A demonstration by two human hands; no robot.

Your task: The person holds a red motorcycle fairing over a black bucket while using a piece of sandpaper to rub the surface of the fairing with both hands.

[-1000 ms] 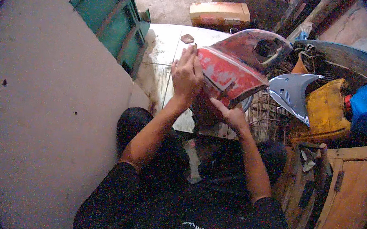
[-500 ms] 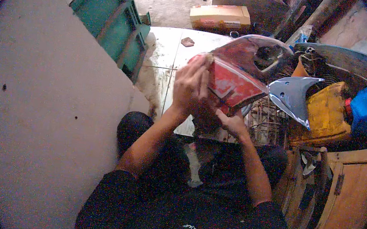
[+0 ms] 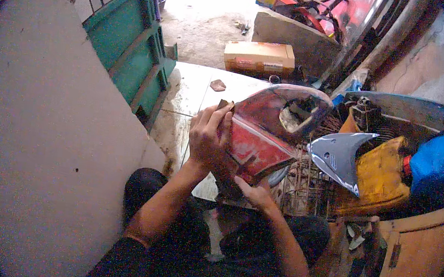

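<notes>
A red motorcycle fairing panel (image 3: 260, 149) with scuffed, patchy paint and a large opening near its far end is tilted up in front of me. Along its left edge my left hand (image 3: 209, 135) is closed, pressing a small folded brown piece that looks like sandpaper (image 3: 226, 105); only a corner sticks out past the fingers. My right hand (image 3: 257, 193) grips the panel's near lower edge, thumb on top and fingers hidden beneath. Another small brown piece of sandpaper (image 3: 217, 85) lies on the white tiles beyond my left hand.
To the right are a grey plastic fairing piece (image 3: 341, 153), a yellow jerrycan (image 3: 385, 173), a blue bag (image 3: 439, 162) and a wire rack (image 3: 307, 184). A cardboard box (image 3: 259, 57) sits beyond the tiles (image 3: 184, 87). Left stand a green panel (image 3: 127, 34) and a pale wall (image 3: 53, 130).
The view has tilted upward, so the panel and both hands sit lower in the picture. My left hand has shifted slightly on the panel's left edge; the right keeps its grip.
</notes>
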